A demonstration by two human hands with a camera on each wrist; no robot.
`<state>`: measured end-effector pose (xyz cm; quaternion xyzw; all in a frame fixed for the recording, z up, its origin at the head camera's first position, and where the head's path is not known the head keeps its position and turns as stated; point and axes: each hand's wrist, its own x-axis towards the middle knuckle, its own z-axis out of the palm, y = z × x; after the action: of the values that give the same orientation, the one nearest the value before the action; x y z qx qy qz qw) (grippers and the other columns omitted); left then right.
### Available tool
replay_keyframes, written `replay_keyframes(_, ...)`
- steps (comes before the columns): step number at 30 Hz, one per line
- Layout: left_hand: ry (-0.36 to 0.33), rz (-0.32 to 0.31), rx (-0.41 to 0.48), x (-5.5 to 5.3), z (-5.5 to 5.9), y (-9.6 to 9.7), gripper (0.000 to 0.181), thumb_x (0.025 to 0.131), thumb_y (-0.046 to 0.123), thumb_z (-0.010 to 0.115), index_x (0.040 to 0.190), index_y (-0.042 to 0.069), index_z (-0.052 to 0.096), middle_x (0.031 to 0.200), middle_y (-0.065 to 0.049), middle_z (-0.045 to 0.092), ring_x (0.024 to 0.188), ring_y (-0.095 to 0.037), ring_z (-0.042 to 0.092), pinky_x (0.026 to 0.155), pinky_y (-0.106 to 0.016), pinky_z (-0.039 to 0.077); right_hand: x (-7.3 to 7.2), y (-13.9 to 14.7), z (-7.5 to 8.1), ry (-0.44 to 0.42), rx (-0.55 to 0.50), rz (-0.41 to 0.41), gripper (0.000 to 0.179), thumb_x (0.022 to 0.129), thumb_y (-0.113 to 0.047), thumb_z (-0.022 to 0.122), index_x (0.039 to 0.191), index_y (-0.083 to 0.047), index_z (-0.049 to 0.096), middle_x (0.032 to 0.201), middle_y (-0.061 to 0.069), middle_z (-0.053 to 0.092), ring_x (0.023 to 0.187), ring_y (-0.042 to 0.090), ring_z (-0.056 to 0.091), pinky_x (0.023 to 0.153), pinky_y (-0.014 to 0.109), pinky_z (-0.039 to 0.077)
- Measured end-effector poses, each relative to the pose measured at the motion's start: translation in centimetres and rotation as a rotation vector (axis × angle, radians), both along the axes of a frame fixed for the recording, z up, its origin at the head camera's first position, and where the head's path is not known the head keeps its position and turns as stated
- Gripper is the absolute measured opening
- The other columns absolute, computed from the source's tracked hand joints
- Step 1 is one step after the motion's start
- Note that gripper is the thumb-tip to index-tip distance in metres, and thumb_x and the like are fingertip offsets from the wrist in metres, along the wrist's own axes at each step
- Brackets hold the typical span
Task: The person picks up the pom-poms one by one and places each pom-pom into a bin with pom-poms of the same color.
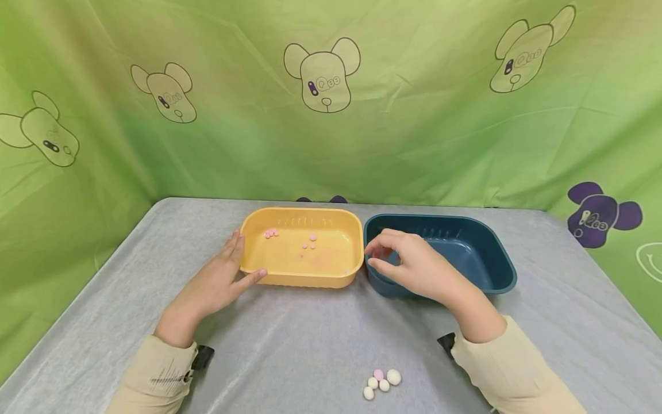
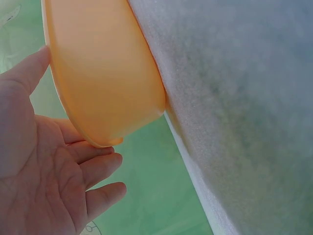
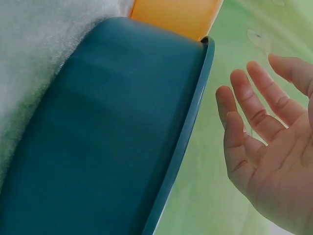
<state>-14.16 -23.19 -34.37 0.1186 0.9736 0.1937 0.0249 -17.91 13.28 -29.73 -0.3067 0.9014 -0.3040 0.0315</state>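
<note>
My left hand (image 1: 213,283) rests against the left end of a yellow plastic basin (image 1: 295,262), thumb on the near rim and fingers along the side, all fairly straight. Inside lie several tiny pink balls (image 1: 271,233). Over the left end of a dark blue basin (image 1: 468,256) hovers my right hand (image 1: 421,267), its fingers loosely bent. In the right wrist view that hand's palm faces the camera, with no object plainly visible in it. The hand hides part of the blue basin's interior; the visible floor there is bare.
Near the table's front edge sit several white balls (image 1: 393,377) and one pink ball (image 1: 378,374). The basins stand side by side on a grey cloth-covered table (image 1: 289,351). Behind them hangs a green curtain (image 1: 233,144) with printed mouse heads.
</note>
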Motion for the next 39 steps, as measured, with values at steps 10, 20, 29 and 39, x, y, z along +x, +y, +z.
replay_keyframes(10,-0.004,0.0,0.001,0.0,0.1,0.0,0.095,0.1,0.058,0.046,0.153,-0.013,0.012,0.163,-0.028,0.005,0.152,-0.044,0.012,0.123,-0.056,0.019,1.6,0.2,-0.3,0.053,0.024,0.024,0.011,0.096,-0.017,0.067,0.105,-0.018,0.072,0.097,-0.009,0.066,0.094,0.014,0.064,0.082,0.037,0.055)
replay_keyframes(20,-0.026,0.003,0.004,-0.1,0.1,0.0,0.096,0.1,0.059,0.045,0.153,-0.012,0.01,0.164,-0.026,0.004,0.153,-0.042,0.01,0.124,-0.056,0.017,3.0,0.4,-0.3,0.067,0.043,0.061,0.012,0.095,-0.018,0.068,0.105,-0.02,0.072,0.094,-0.01,0.064,0.101,0.015,0.064,0.086,0.034,0.055)
replay_keyframes(29,-0.023,0.002,0.004,-0.1,0.3,0.2,0.097,0.1,0.06,0.044,0.153,-0.012,0.01,0.164,-0.027,0.004,0.153,-0.043,0.011,0.123,-0.057,0.018,4.1,0.8,-0.7,0.124,0.095,0.071,0.01,0.093,-0.02,0.068,0.103,-0.024,0.071,0.091,-0.017,0.059,0.088,0.003,0.056,0.077,0.026,0.05)
replay_keyframes(39,-0.01,0.001,0.009,0.2,0.3,0.1,0.096,0.1,0.058,0.046,0.153,-0.013,0.011,0.163,-0.028,0.004,0.152,-0.044,0.012,0.123,-0.058,0.019,5.8,1.1,-0.9,0.117,0.116,0.101,0.013,0.094,-0.022,0.068,0.106,-0.023,0.072,0.095,-0.017,0.06,0.088,0.0,0.05,0.074,0.024,0.049)
